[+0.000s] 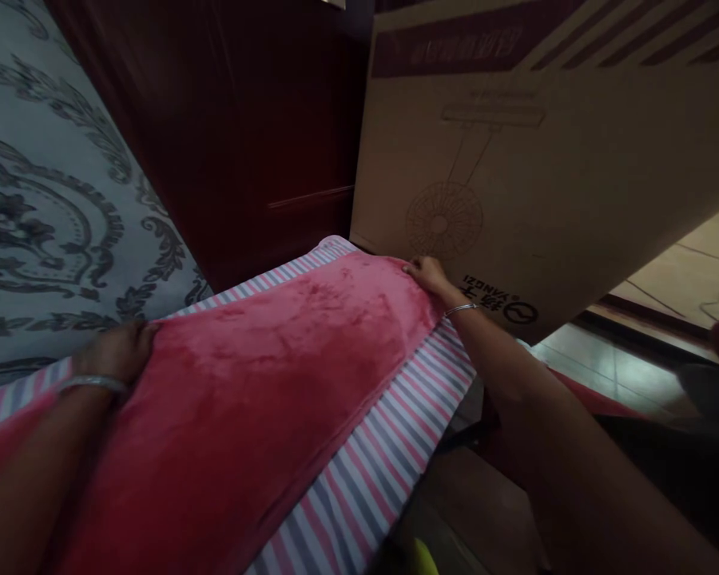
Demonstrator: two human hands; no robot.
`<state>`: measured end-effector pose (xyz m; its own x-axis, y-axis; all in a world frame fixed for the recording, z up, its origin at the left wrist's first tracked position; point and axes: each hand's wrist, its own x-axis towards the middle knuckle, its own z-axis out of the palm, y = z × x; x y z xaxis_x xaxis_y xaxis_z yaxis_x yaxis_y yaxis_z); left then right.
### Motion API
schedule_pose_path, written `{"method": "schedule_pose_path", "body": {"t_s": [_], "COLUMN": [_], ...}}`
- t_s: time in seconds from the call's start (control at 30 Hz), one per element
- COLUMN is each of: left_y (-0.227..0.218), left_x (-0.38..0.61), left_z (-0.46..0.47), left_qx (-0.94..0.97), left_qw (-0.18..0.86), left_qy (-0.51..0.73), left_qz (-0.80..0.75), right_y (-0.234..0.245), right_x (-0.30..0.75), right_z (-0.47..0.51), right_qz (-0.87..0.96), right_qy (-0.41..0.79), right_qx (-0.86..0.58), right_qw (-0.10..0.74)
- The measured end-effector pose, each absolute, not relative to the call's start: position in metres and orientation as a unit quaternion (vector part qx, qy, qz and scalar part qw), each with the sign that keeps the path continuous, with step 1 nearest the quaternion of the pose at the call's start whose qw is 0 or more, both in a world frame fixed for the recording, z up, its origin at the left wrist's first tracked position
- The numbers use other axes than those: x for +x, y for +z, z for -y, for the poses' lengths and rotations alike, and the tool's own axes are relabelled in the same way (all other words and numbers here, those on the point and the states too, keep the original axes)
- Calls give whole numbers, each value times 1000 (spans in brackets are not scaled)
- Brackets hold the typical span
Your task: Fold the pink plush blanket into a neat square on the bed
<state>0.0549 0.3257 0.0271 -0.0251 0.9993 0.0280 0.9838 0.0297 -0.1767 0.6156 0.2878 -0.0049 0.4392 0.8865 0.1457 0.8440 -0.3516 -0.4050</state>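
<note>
A red plush cloth (264, 375) lies spread over a long board with a pink, grey and white striped cover (377, 447), which looks like an ironing board. My right hand (430, 275) pinches the cloth's edge at its far right corner. On the other side, my left hand (113, 355) is closed at the cloth's left edge, its fingertips partly hidden and dim. Both wrists carry a silver bangle. The pile shows lighter and darker patches, and the striped cover sticks out along both long sides.
A large cardboard box (551, 176) printed with a fan stands close behind the board's far right end. A dark red panelled door (276, 104) rises behind it, beside a patterned wall (41, 200). Tiled floor (605, 359) shows at right.
</note>
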Motion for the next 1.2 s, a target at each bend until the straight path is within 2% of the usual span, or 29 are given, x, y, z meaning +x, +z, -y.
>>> {"method": "schedule_pose_path", "body": {"t_s": [0.2, 0.37, 0.67, 0.77, 0.87, 1.03, 1.13, 1.2], "left_y": [14, 7, 12, 24, 34, 31, 28, 31], "left_x": [77, 74, 73, 71, 71, 71, 44, 9], "left_z": [-334, -333, -324, -304, -264, -187, -133, -90], "left_qx": [-707, -699, -746, -747, -740, -774, -844, -848], "left_qw": [13, 8, -25, -29, -45, -107, -118, -101], "left_qy": [83, 84, 70, 45, 33, 29, -28, -83], "left_qz": [702, 710, 662, 663, 670, 624, 523, 513], "right_y": [-32, -51, -16, -4, -12, -55, -74, -82], "right_x": [623, 616, 597, 566, 515, 392, 320, 287], "right_z": [-286, -285, -275, -270, -266, -252, -223, -200], "right_qz": [499, 489, 514, 545, 643, 825, 873, 879], "right_qy": [54, 33, 65, 39, -8, -17, -14, -29], "right_qx": [-846, -858, -853, -836, -761, -539, -462, -456], "right_qw": [179, 156, 68, 53, 86, 168, 156, 139]}}
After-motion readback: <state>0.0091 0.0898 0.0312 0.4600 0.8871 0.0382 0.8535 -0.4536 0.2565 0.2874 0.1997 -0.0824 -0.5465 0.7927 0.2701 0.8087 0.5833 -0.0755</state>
